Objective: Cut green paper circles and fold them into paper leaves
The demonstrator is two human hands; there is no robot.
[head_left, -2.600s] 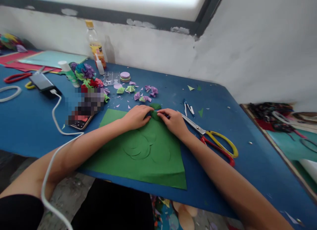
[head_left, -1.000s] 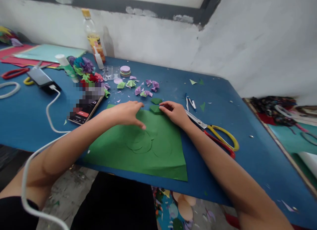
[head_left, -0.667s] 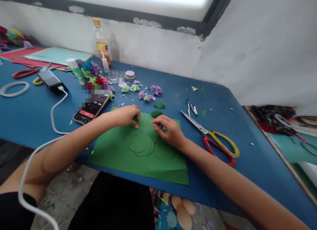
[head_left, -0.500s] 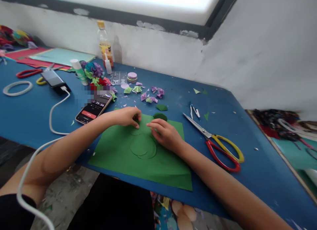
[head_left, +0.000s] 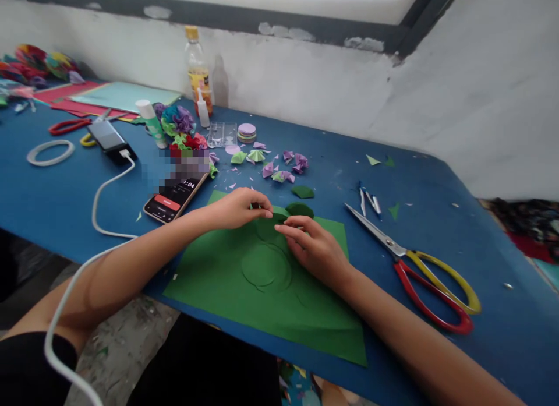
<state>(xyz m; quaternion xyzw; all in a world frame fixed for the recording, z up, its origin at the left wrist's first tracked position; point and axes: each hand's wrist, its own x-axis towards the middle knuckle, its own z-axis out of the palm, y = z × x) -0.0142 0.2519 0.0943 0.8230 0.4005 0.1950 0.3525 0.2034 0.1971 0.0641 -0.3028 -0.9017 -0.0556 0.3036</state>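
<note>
My left hand [head_left: 245, 208] is pinching a green disc [head_left: 267, 228] over the sheet [head_left: 218, 289]. Having left the folded piece [head_left: 301, 209] just beyond, my right hand [head_left: 317, 250] is curling beside the disc, its grip unclear. Work is apparently shifting from that piece to this disc.

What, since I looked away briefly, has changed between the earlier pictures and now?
The left hand and right hand let go of a folded green paper piece, now lying at the far edge of the green paper sheet and shifted left and nearer the person. The left now pinches a green paper disc; whether the right touches it is unclear. The large scissors and phone stayed put.
</note>
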